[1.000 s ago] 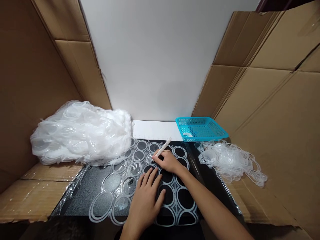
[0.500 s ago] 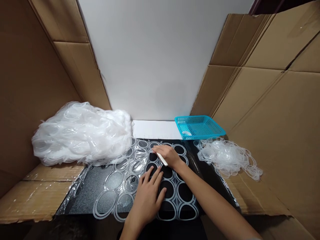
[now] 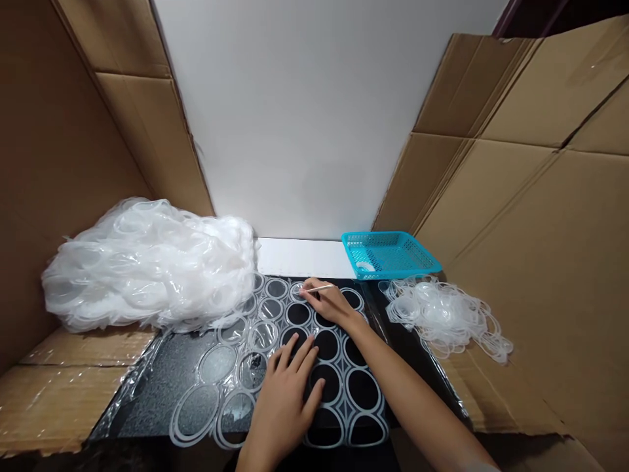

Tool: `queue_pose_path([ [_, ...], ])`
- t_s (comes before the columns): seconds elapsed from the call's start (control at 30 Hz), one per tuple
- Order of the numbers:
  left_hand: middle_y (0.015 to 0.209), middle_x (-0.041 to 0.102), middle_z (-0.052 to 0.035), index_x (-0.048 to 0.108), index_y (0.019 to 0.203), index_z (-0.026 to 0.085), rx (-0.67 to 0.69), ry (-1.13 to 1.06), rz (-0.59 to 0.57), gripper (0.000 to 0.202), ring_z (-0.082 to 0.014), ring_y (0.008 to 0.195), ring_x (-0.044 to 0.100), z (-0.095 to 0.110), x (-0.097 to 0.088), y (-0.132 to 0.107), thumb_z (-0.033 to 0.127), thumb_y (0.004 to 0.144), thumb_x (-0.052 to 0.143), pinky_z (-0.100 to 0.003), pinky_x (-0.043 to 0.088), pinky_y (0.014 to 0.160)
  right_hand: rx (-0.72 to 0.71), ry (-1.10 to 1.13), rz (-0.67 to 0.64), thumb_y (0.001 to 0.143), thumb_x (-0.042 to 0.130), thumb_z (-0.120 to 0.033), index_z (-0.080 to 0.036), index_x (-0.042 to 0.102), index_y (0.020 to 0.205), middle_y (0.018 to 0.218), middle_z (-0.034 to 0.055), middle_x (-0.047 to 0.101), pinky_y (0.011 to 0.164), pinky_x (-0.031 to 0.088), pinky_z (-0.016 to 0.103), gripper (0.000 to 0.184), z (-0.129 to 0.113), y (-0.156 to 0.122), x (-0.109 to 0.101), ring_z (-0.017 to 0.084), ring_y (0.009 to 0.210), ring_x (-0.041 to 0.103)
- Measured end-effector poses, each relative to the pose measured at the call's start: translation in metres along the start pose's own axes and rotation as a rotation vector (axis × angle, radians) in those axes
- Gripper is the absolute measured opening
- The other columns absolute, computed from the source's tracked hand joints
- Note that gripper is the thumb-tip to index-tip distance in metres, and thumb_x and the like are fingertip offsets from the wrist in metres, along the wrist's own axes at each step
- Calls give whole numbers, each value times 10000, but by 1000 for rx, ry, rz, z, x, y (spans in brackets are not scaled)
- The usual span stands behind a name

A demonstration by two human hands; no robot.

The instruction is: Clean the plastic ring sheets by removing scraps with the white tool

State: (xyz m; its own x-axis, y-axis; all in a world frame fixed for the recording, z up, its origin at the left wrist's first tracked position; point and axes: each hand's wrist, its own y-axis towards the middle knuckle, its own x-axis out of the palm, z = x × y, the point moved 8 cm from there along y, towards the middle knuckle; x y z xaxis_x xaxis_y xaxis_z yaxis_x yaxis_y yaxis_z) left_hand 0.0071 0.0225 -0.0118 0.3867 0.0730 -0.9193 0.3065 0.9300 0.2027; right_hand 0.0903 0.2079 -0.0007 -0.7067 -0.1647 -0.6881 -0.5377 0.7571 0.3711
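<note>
A clear plastic sheet patterned with pale rings [image 3: 344, 387] covers much of the dark work surface. My left hand [image 3: 288, 393] lies flat on it with the fingers spread. Farther back, my right hand [image 3: 327, 300] is closed around a thin white stick-like tool [image 3: 317, 289], its tip over a ring in the back row. The tool's exact kind cannot be made out. Some rings beneath both hands are hidden.
At the left sits a large heap of translucent ringed sheets [image 3: 152, 262]. A turquoise basket [image 3: 393, 272] holding a small white piece stands at the back right. Loose clear ring scraps [image 3: 445, 314] lie right of the sheet. Cardboard walls [image 3: 531, 229] flank the surface.
My right hand has turned the white tool from steeply slanted to nearly level and shifted its tip to a back-row ring. My left hand stays flat on the sheet.
</note>
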Motion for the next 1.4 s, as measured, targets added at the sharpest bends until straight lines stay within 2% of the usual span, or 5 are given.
queue_pose_path([
  [0.17, 1618, 481, -5, 532, 1498, 298, -8, -9, 24, 457, -305, 1528, 379, 1, -2, 0, 377, 1048, 504, -556, 411, 1200, 125, 163, 92, 1007, 578, -424, -206, 678, 870, 884, 35, 763, 781, 497, 286, 276, 15, -1, 1, 191, 805, 722],
  [0.6, 1610, 493, -5, 547, 1484, 307, -14, -1, 30, 445, -298, 1521, 395, 1, -2, 1, 382, 1046, 512, -554, 409, 1204, 140, 248, 75, 975, 610, -436, -190, 695, 844, 811, 35, 757, 747, 496, 279, 291, 19, 1, 3, 186, 755, 705],
  [0.87, 1597, 509, -7, 553, 1483, 310, -15, -9, 34, 452, -316, 1504, 420, -1, -1, 1, 390, 1039, 529, -553, 453, 1168, 55, 165, 80, 1000, 621, -373, -221, 768, 957, 994, 55, 804, 916, 533, 333, 217, 12, -2, -1, 234, 949, 753],
  [1.13, 1619, 471, 9, 522, 1507, 291, -14, 11, -27, 467, -323, 1522, 390, -1, 2, 1, 384, 1049, 512, -540, 486, 1134, -261, -199, -63, 1042, 600, -283, -238, 766, 1178, 1180, 98, 789, 970, 521, 386, 219, -16, -2, 14, 268, 1090, 742],
  [1.4, 1642, 435, 19, 478, 1536, 301, -40, -21, -46, 483, -297, 1558, 332, 5, 1, -4, 349, 1056, 491, -553, 433, 1190, 12, -272, 157, 1029, 545, -169, -184, 759, 1231, 1286, 129, 742, 1038, 539, 470, 295, 14, 47, -37, 322, 1183, 708],
])
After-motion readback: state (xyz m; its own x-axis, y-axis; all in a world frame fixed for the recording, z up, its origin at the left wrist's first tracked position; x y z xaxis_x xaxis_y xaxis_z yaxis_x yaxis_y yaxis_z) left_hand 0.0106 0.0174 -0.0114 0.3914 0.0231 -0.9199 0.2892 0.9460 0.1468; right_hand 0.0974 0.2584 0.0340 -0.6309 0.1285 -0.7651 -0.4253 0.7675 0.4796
